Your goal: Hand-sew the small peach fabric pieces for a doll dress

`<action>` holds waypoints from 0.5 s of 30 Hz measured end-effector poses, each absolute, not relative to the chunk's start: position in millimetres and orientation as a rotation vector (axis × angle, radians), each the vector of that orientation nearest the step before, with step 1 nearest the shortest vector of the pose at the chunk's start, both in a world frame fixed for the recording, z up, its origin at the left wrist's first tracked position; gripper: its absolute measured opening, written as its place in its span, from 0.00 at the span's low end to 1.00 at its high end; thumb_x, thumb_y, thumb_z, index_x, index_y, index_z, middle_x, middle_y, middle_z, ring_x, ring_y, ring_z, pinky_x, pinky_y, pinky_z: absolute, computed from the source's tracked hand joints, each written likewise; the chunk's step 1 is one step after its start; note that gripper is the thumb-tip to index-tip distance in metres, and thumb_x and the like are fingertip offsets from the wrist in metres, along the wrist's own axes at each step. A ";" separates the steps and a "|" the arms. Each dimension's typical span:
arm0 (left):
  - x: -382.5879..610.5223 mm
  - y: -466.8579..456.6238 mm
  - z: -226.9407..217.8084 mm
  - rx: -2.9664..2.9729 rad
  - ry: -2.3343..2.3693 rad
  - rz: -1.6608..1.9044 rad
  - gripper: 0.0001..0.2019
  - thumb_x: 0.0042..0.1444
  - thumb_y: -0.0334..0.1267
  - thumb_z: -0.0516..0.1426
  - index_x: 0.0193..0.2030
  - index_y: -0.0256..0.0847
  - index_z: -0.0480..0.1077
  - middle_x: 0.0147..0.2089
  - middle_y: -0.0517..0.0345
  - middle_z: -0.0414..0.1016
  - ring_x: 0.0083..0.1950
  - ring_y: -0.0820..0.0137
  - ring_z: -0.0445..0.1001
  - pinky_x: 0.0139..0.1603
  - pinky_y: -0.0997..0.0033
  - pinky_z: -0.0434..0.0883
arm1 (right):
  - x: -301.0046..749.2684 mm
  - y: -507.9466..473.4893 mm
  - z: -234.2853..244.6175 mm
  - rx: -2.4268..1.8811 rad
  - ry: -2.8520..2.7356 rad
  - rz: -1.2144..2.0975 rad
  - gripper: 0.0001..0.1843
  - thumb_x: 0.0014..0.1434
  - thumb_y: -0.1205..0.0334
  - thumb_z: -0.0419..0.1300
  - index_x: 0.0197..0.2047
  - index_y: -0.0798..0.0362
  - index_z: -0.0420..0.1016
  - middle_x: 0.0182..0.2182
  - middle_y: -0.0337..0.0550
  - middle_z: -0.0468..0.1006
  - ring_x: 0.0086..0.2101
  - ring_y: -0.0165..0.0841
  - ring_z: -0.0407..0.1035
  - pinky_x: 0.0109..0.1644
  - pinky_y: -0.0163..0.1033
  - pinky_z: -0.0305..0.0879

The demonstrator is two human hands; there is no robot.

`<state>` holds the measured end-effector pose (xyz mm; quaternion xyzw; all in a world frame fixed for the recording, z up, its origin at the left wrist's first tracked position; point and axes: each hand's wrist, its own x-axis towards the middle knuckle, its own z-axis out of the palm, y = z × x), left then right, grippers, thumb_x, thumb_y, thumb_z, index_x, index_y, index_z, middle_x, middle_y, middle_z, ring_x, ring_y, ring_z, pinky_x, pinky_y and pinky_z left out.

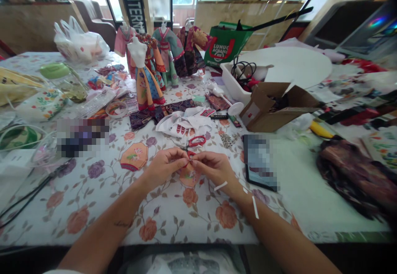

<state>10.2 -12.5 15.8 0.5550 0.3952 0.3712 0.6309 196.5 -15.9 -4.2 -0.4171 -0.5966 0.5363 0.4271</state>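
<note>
Fingertips meeting, my left hand point(166, 164) and my right hand point(215, 167) pinch the top of a small orange fabric piece point(189, 178) with a printed pattern. Its upper edge is hidden behind the fingers. Just beyond them lies a pair of scissors point(197, 141) with red handles, partly covered by my hands. To the left, a larger orange fabric panel point(134, 156) with a red lower border and an embroidered-looking motif rests flat on the flowered tablecloth point(124, 201). Strips of white tape stick to my right wrist and forearm.
Behind the scissors are a crumpled white cloth point(181, 121) and a pile of small beads point(228, 140). A tablet or phone point(260, 162) lies right, near an open cardboard box point(263, 108). Dressed miniature mannequins point(144, 73) stand at the back; a lidded jar point(66, 81) is left.
</note>
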 end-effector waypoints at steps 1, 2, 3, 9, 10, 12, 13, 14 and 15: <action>9.8 -12.6 15.2 1.305 0.922 0.856 0.10 0.54 0.43 0.60 0.33 0.37 0.71 0.30 0.56 0.74 0.30 0.72 0.71 0.32 0.72 0.70 | 196.4 -15.8 -4.4 -1.048 -1.496 1.335 0.11 0.53 0.55 0.65 0.34 0.54 0.79 0.28 0.43 0.80 0.28 0.33 0.72 0.32 0.36 0.68; 9.4 -12.8 14.9 1.344 0.941 0.864 0.10 0.54 0.42 0.59 0.33 0.37 0.71 0.30 0.55 0.74 0.31 0.72 0.71 0.32 0.71 0.70 | 196.4 -15.8 -4.6 -1.054 -1.499 1.332 0.11 0.53 0.55 0.65 0.34 0.54 0.79 0.28 0.43 0.80 0.28 0.33 0.72 0.32 0.36 0.68; 9.0 -13.0 15.0 1.389 0.961 0.873 0.09 0.55 0.42 0.59 0.33 0.37 0.71 0.31 0.56 0.73 0.31 0.71 0.71 0.32 0.72 0.70 | 196.4 -15.8 -4.8 -1.059 -1.499 1.333 0.11 0.53 0.54 0.65 0.34 0.54 0.79 0.28 0.43 0.80 0.28 0.33 0.72 0.32 0.36 0.68; 8.5 -14.4 19.1 1.737 1.046 0.944 0.05 0.57 0.36 0.57 0.32 0.39 0.72 0.32 0.59 0.73 0.35 0.71 0.71 0.40 0.71 0.67 | 195.9 -15.9 -6.8 -1.041 -1.455 1.371 0.11 0.53 0.55 0.65 0.34 0.54 0.79 0.28 0.43 0.80 0.28 0.32 0.72 0.32 0.36 0.68; 8.5 -14.6 19.6 1.776 1.050 0.955 0.05 0.57 0.35 0.56 0.31 0.39 0.72 0.32 0.59 0.73 0.36 0.71 0.71 0.41 0.71 0.67 | 195.7 -15.7 -6.9 -1.041 -1.449 1.381 0.11 0.53 0.55 0.65 0.34 0.54 0.79 0.28 0.43 0.80 0.28 0.32 0.72 0.32 0.35 0.68; 8.5 -15.1 20.2 1.822 1.049 0.964 0.05 0.58 0.34 0.56 0.32 0.39 0.72 0.33 0.59 0.73 0.37 0.71 0.71 0.42 0.72 0.66 | 195.4 -15.4 -7.1 -1.038 -1.439 1.398 0.11 0.53 0.55 0.65 0.34 0.54 0.79 0.28 0.43 0.80 0.28 0.32 0.72 0.31 0.35 0.68; 8.4 -15.3 20.3 1.835 1.049 0.963 0.05 0.58 0.33 0.56 0.32 0.39 0.72 0.33 0.59 0.73 0.37 0.71 0.71 0.42 0.72 0.66 | 195.3 -15.2 -7.2 -1.034 -1.435 1.404 0.10 0.53 0.55 0.65 0.34 0.54 0.79 0.28 0.42 0.80 0.28 0.32 0.72 0.31 0.35 0.68; 8.3 -15.5 20.3 1.845 1.048 0.964 0.05 0.58 0.33 0.56 0.32 0.39 0.72 0.33 0.60 0.73 0.37 0.71 0.71 0.42 0.72 0.65 | 195.3 -15.1 -7.3 -1.030 -1.433 1.408 0.10 0.53 0.56 0.65 0.33 0.54 0.79 0.28 0.42 0.80 0.28 0.32 0.72 0.32 0.35 0.68; 8.2 -15.6 20.2 1.852 1.042 0.965 0.05 0.58 0.33 0.56 0.32 0.39 0.72 0.33 0.60 0.73 0.37 0.71 0.71 0.42 0.73 0.65 | 195.2 -15.0 -7.5 -1.026 -1.430 1.409 0.10 0.53 0.56 0.65 0.33 0.54 0.79 0.28 0.42 0.80 0.28 0.31 0.71 0.32 0.35 0.67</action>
